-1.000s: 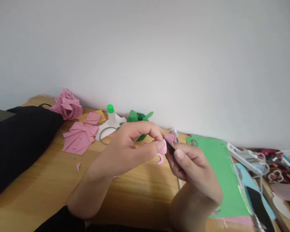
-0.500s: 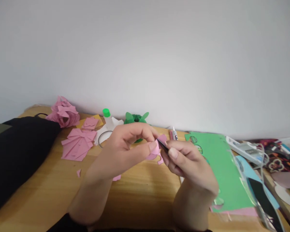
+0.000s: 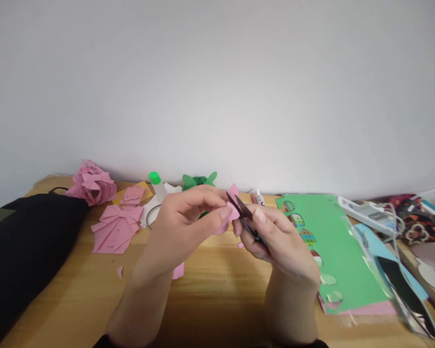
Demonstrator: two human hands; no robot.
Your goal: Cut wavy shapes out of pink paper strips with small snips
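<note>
Between the thumb and fingers of my left hand [image 3: 188, 227] is a small piece of pink paper [image 3: 233, 211], held above the table. My right hand [image 3: 275, 237] grips a pair of dark scissors [image 3: 243, 210], its fingers around the handles. The scissor blades are parted and point up and left, touching or overlapping the pink paper's edge. Behind my left hand stands a green paper piece with two leaf shapes [image 3: 200, 181], partly hidden. Part of a pink scrap [image 3: 179, 271] shows on the table below my left wrist.
Folded pink paper [image 3: 116, 229] and a crumpled pink bundle [image 3: 92, 182] lie left, beside a green-capped glue stick [image 3: 154, 178]. Black fabric [image 3: 29, 251] covers the left side. A green sheet [image 3: 348, 256] lies right, with a small tube [image 3: 260, 197] behind my right hand.
The scissor blades have opened from nearly closed. The pink paper has been turned a little in my left hand, and the view has shifted slightly.
</note>
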